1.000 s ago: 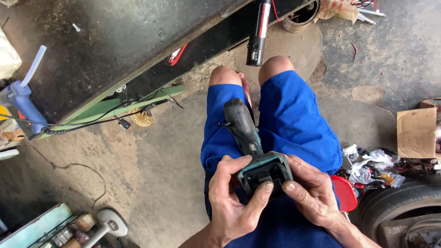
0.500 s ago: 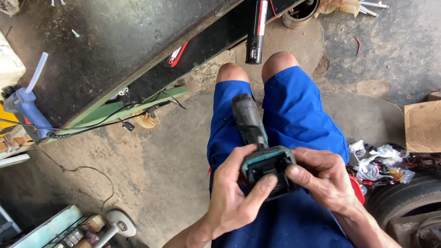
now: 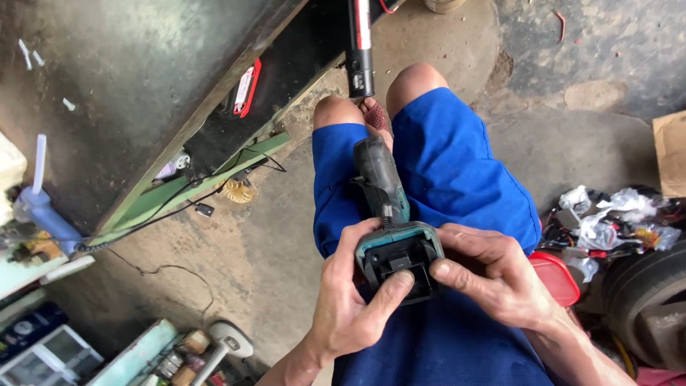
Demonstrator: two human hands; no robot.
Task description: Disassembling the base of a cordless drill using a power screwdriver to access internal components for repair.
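Low in the frame's centre, both hands grip a cordless drill (image 3: 389,214) over blue shorts (image 3: 457,171). Left hand (image 3: 350,307) clasps its base, thumb across the battery slot; right hand (image 3: 493,275) clasps the opposite side.

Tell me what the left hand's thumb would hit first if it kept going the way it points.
The left hand points its thumb up and right across the black base of the cordless power tool. Going on, it would probably meet the right hand, whose thumb tip lies just past it.
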